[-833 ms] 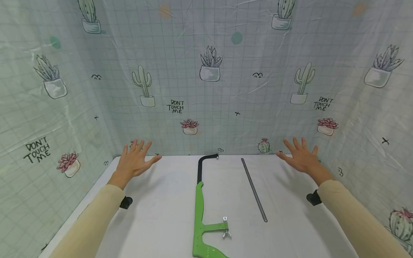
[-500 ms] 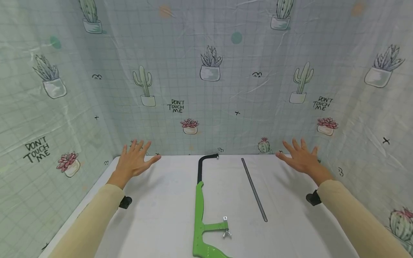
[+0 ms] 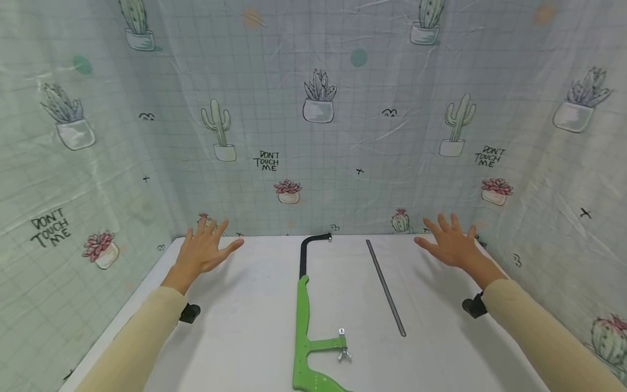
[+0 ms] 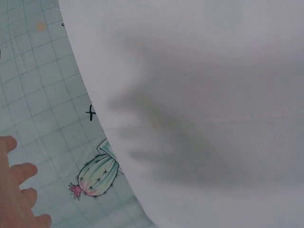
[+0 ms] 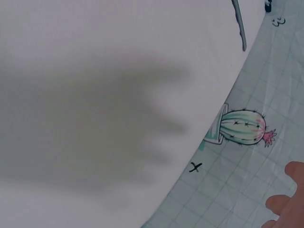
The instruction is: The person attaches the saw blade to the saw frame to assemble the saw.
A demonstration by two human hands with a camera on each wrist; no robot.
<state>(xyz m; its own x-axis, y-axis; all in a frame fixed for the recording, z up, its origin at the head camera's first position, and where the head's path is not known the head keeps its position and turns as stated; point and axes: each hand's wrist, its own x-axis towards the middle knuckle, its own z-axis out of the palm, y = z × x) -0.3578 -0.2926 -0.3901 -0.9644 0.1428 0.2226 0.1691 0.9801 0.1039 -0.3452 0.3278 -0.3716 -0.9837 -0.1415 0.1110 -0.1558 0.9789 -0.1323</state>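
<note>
A hacksaw frame (image 3: 302, 316) lies on the white table, its green handle towards me and its black bent arm at the far end. A wing nut (image 3: 344, 355) hangs at its green crosspiece. To its right lies a long thin grey hacksaw blade (image 3: 386, 287), whose end also shows in the right wrist view. My left hand (image 3: 203, 251) hovers over the far left of the table with its fingers spread, holding nothing. Likewise spread and bare, my right hand (image 3: 453, 246) hovers to the right of the blade. Only some fingers (image 4: 16, 199) show in the left wrist view.
The white tabletop (image 3: 245, 326) ends at a patterned cloth wall (image 3: 318, 152) behind, with more cloth on both sides. Each wrist wears a small black device, such as the left wrist device (image 3: 190, 313). Both hands cast shadows on the table.
My right hand has shifted a little to the left and down. The left hand's fingers have dipped slightly. The hacksaw frame and the blade stay where they were.
</note>
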